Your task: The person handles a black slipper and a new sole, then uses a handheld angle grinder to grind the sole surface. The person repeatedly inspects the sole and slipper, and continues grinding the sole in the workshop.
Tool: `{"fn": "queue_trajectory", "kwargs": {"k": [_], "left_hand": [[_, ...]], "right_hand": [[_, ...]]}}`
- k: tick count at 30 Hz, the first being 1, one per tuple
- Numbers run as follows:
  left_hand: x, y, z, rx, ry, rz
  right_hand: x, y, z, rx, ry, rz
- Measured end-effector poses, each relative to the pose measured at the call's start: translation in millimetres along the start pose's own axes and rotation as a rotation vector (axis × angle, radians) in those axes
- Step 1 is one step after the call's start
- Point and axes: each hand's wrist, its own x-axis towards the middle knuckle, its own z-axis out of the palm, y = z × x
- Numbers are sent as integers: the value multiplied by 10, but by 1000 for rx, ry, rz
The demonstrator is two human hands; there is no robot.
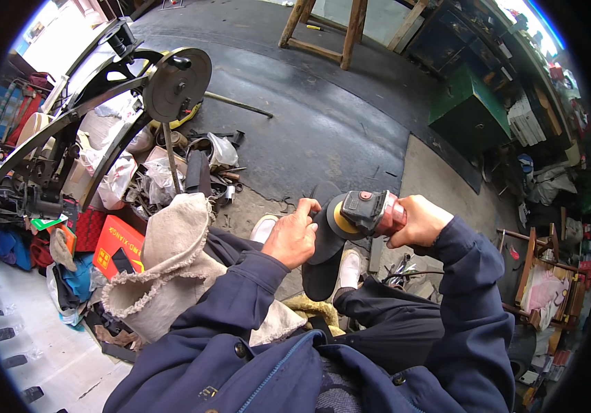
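In the middle of the view my left hand (pixel 295 236) pinches the edge of a black shoe sole (pixel 319 279), which hangs between my knees. My right hand (pixel 421 221) is wrapped around the body of an angle grinder (pixel 370 212) with a dark and red housing. A round disc (pixel 340 219) with a yellow centre sits on the grinder's head, right against the sole's face. Whether the disc touches the sole or spins, I cannot tell. Part of the sole is hidden behind the disc and my fingers.
A black hand-cranked sewing machine (pixel 164 86) stands at the left, above bags and scrap. A frayed beige cloth (pixel 178 234) lies by my left leg, near a red box (pixel 115 246). A green box (pixel 468 110) and wooden stool (pixel 347 41) stand farther off; a wooden rack (pixel 543 275) is right.
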Motion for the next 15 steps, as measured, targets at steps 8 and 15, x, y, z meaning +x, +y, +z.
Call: {"fn": "queue_trajectory", "kwargs": {"k": [8, 15], "left_hand": [[-1, -108, 29, -81, -30, -53], [-91, -46, 72, -101, 68, -152]], "right_hand": [[-218, 79, 236, -105, -108, -9], [-605, 310, 236, 36, -13, 53]]}}
